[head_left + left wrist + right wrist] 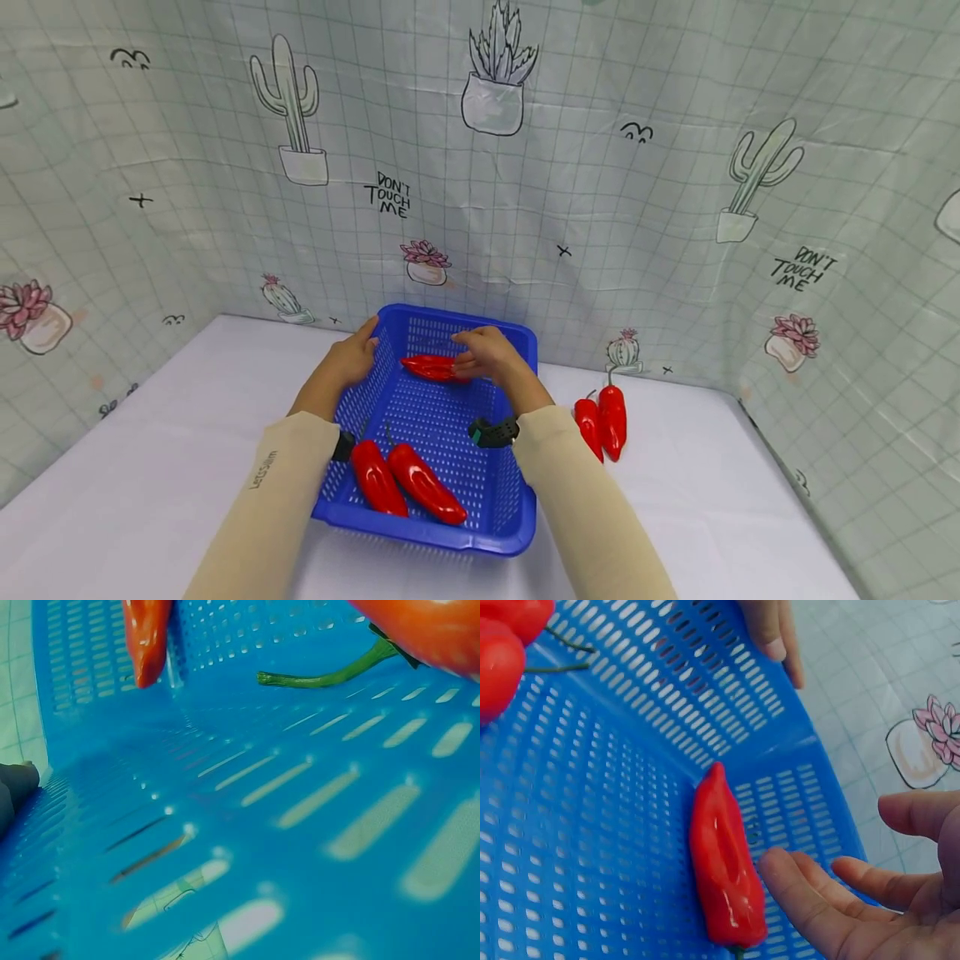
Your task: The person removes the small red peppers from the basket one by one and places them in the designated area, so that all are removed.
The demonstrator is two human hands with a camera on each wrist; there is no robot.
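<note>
My left hand [349, 360] grips the left side wall of a blue perforated plastic basket [428, 534] near its far corner. Its fingers [763, 626] hook over the rim in the right wrist view. My right hand [483, 352] hovers at the far end of the basket with fingers spread and loosely bent, holding nothing. Right beside its fingertips, a glossy red chili pepper [724, 855] lies along the far wall, its tip toward the left hand. At the basket's near end lie two more red peppers, one [378, 479] on the left and one [426, 483] beside it with a stem.
Two red peppers, one [612, 422] farther right and one [588, 423] partly behind the right sleeve, lie on the white table [720, 500] right of the basket. A grid-patterned sheet [570, 167] with cactus drawings stands behind and along both sides.
</note>
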